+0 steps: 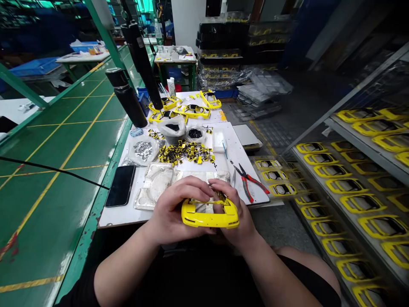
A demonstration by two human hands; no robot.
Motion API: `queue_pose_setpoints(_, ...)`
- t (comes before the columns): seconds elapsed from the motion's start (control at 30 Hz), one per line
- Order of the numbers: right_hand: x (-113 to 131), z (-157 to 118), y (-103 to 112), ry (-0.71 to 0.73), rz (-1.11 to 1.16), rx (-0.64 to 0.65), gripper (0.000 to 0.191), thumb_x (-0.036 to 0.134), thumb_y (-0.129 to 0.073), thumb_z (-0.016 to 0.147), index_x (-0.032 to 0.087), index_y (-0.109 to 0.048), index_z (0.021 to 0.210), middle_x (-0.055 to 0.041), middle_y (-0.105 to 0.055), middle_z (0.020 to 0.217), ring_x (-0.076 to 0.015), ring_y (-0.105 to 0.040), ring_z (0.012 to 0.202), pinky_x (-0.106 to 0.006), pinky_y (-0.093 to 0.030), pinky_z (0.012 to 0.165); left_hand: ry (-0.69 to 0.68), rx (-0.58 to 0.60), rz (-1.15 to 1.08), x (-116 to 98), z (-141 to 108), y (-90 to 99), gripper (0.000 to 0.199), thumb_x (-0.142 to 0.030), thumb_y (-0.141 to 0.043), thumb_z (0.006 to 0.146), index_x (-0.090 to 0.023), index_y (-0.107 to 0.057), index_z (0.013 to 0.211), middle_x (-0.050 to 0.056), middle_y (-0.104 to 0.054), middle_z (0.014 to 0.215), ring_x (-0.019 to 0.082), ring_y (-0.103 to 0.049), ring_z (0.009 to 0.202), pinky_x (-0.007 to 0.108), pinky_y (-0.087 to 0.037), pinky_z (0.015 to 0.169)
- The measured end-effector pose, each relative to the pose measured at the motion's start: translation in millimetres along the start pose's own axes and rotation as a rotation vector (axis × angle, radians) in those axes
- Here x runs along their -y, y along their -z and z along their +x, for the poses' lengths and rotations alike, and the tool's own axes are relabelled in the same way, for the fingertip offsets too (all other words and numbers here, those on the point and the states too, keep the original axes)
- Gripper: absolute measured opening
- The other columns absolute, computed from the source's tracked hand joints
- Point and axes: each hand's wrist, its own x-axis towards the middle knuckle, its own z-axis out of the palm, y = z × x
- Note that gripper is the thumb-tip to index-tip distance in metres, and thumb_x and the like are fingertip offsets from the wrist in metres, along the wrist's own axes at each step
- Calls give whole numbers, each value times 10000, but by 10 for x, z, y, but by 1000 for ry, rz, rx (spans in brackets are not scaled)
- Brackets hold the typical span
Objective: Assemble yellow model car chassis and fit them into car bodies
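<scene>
A yellow toy car body shell (210,219) is held between both hands above the near edge of the white worktable (116,215). My left hand (179,204) wraps its left side, and my right hand (234,209) wraps its right side. Fingers of both hands reach over the far part of the shell, so that part is hidden. Just beyond lies a whitish moulded holder (156,185). Behind it is a heap of small yellow-and-black parts (188,153). Red-handled pliers (251,181) and tweezers (234,177) lie to the right.
A phone (119,186) lies on the left, near a bag of silvery pieces (143,149). More yellow shells (193,111) sit at the back. A black flask (126,98) and a black cylinder (142,64) stand left. Racks of yellow shells (347,185) line the right; a green conveyor (64,170) runs left.
</scene>
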Motion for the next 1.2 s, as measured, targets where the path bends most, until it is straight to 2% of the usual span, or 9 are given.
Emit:
queue_pose_setpoints(0.1, -14, 10, -8, -20, 0, -5, 373, 241, -549, 1134, 290, -527, 1503, -141, -703, 1500, -289, -700, 1449, -512, -638, 1206, -20, -3, 31, 30, -2, -14, 676, -395, -1091, 711, -242, -763, 1281, 111, -823, 1201, 251, -774, 1095, 387, -649, 988)
queue_pose_setpoints(0.2, -25, 22, -16, -39, 8, -1, 360, 270, -542, 1143, 289, -525, 1502, -140, -703, 1505, -290, -728, 1402, -510, -654, 1182, -43, -19, 64, 54, 17, -54, 630, -473, -1041, 763, -237, -777, 1284, 99, -850, 1131, 249, -785, 1043, 393, -638, 960)
queue_pose_setpoints(0.3, -22, 27, -24, -54, 21, -7, 365, 256, -547, 1144, 292, -520, 1506, -128, -699, 1510, -273, -746, 1363, -485, -664, 1164, -52, -84, 90, 81, 21, -124, 588, -565, -984, 786, -234, -803, 1236, 75, -863, 1034, 222, -777, 935, 369, -621, 884)
queue_pose_setpoints(0.5, -33, 26, -39, -78, 43, -20, 363, 241, -565, 1149, 284, -532, 1507, -120, -702, 1498, -255, -739, 1366, -467, -649, 1184, -25, -223, 107, 135, -19, -235, 619, -639, -970, 687, -205, -820, 1103, 39, -852, 931, 161, -728, 791, 301, -582, 793)
queue_pose_setpoints(0.7, -89, 14, -55, -78, 73, -27, 372, 239, -576, 1147, 295, -542, 1513, -114, -702, 1505, -256, -741, 1362, -475, -645, 1191, -21, -178, 115, 118, -4, -202, 611, -623, -965, 736, -228, -796, 1172, 53, -845, 977, 192, -766, 877, 315, -617, 850)
queue_pose_setpoints(0.83, -97, 15, -51, -81, 88, -27, 387, 216, -583, 1143, 306, -544, 1517, -112, -703, 1505, -263, -701, 1428, -484, -622, 1221, -13, -208, 59, 93, -29, -170, 710, -681, -974, 748, -241, -776, 1270, 92, -805, 1148, 239, -764, 1037, 364, -630, 942)
queue_pose_setpoints(0.9, -91, 25, -41, -90, 89, -19, 395, 197, -584, 1141, 310, -545, 1517, -109, -699, 1514, -254, -707, 1416, -474, -628, 1212, 6, -269, -9, 78, -63, -164, 615, -659, -949, 827, -243, -773, 1244, 99, -770, 1208, 255, -744, 1096, 393, -625, 978)
queue_pose_setpoints(1.03, -79, 44, -24, -108, 78, 0, 411, 181, -592, 1135, 311, -548, 1522, -103, -695, 1517, -245, -725, 1383, -463, -635, 1203, 11, -342, -24, 52, -120, -158, 298, -444, -912, 951, -234, -793, 1125, 90, -742, 1157, 266, -724, 1071, 456, -623, 984)
queue_pose_setpoints(1.2, -82, 48, -25, -106, 84, -1, 409, 172, -583, 1134, 309, -550, 1518, -95, -695, 1520, -236, -721, 1383, -448, -624, 1210, -35, -333, 28, -2, -101, -183, 258, -425, -883, 979, -216, -807, 1110, 81, -762, 1030, 263, -713, 1009, 475, -630, 933)
